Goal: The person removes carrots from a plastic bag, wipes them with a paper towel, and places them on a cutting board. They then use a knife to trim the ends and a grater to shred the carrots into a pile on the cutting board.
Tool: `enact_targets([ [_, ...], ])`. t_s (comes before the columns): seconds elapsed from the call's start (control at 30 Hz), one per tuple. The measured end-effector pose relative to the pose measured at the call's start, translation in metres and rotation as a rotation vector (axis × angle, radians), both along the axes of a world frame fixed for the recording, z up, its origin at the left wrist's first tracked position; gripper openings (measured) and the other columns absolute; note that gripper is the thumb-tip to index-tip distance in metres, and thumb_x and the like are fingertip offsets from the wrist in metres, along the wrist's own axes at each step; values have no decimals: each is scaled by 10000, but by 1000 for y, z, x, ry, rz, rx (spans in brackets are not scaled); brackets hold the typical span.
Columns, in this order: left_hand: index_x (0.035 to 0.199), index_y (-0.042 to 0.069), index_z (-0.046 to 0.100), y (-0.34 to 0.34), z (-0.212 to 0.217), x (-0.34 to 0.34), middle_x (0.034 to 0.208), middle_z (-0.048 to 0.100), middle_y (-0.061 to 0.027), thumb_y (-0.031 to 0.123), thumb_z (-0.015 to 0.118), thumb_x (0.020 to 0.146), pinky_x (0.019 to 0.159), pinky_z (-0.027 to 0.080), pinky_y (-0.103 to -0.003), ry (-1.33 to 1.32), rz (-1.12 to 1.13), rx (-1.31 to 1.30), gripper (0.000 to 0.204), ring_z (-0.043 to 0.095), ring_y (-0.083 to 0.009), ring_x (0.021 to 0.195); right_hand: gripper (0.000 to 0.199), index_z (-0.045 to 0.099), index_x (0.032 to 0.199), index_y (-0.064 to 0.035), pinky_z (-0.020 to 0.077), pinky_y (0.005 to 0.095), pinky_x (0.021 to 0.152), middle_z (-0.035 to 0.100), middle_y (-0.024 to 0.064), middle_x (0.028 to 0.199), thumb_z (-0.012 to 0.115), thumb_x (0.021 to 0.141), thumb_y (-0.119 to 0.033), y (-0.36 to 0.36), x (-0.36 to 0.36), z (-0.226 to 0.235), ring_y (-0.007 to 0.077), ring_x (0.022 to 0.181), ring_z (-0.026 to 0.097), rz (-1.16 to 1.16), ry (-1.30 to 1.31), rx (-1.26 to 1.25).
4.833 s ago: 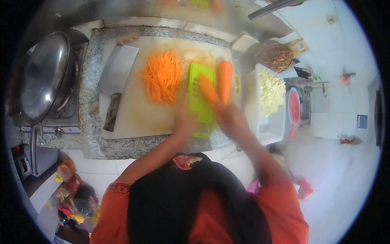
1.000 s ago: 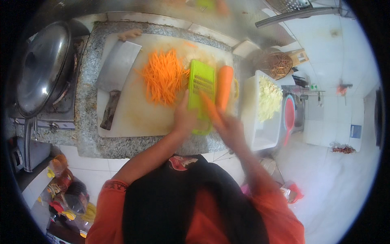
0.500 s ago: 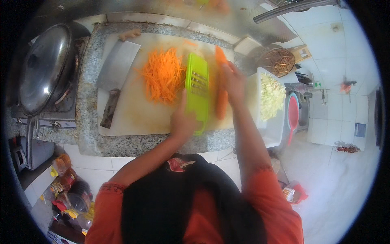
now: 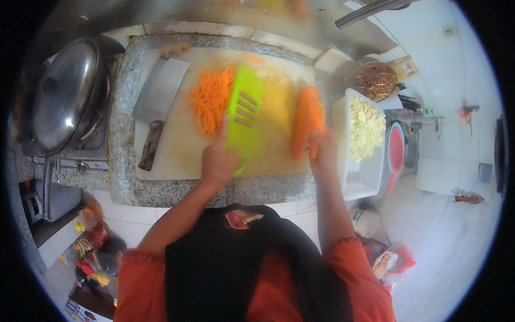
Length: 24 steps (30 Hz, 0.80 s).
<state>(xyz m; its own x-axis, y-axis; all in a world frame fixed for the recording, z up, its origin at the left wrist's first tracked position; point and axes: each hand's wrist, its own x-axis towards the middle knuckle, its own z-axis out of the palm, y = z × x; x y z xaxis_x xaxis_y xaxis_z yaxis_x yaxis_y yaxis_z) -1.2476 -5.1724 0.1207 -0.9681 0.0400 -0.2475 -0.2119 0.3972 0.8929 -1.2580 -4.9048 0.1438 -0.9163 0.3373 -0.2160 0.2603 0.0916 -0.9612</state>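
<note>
Bare pale board (image 4: 177, 155) near the speckled stone worktop (image 4: 268, 189) edge. Left hand (image 4: 217, 163) fingers wrapped round flat green plastic grater (image 4: 244, 115); right hand (image 4: 321, 147) fingers tight on long orange carrot (image 4: 306, 126).

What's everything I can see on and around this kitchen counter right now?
Cutting board: one, pale, on the granite counter.
Grater: one, bright green, slanted on the board, held by the left hand.
Shredded carrot: one pile, orange, on the board left of the grater.
Carrot: one, whole, orange, in the right hand, off the grater.
Cleaver: one, steel blade with dark handle, left side of the board.
Wok lid: one, metal, on the stove at left.
Tub: one, white, right of the board, holding pale yellow shreds.
Woven basket: one, brown, behind the tub.
Left hand: one, gripping the grater.
Right hand: one, gripping the carrot.
</note>
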Motion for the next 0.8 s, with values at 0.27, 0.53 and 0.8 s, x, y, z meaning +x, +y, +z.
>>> enact_targets([
  [0.27,1472,58,250,-28,1,21,1209,596,-224,32,486,847,834,501,-352,472,164,77,669,640,-250,1011,313,543,1095,-77,447,248,588,595,51,844,553,913,-331,-17,12,14,124,678,553,-28,-16,-293],
  [0.53,1474,61,265,31,-13,6,1271,543,-196,-26,526,810,953,427,-311,-43,100,435,718,547,-218,1129,367,522,1231,-52,461,254,669,613,68,953,541,928,-259,-25,39,-13,128,802,571,63,15,99],
  [0.8,1480,80,260,42,-26,25,1195,586,-160,-22,523,826,897,460,-306,-73,135,386,712,576,-201,1041,366,574,1235,-38,444,392,883,629,206,1074,558,919,-222,-75,36,25,299,1035,591,318,38,737],
])
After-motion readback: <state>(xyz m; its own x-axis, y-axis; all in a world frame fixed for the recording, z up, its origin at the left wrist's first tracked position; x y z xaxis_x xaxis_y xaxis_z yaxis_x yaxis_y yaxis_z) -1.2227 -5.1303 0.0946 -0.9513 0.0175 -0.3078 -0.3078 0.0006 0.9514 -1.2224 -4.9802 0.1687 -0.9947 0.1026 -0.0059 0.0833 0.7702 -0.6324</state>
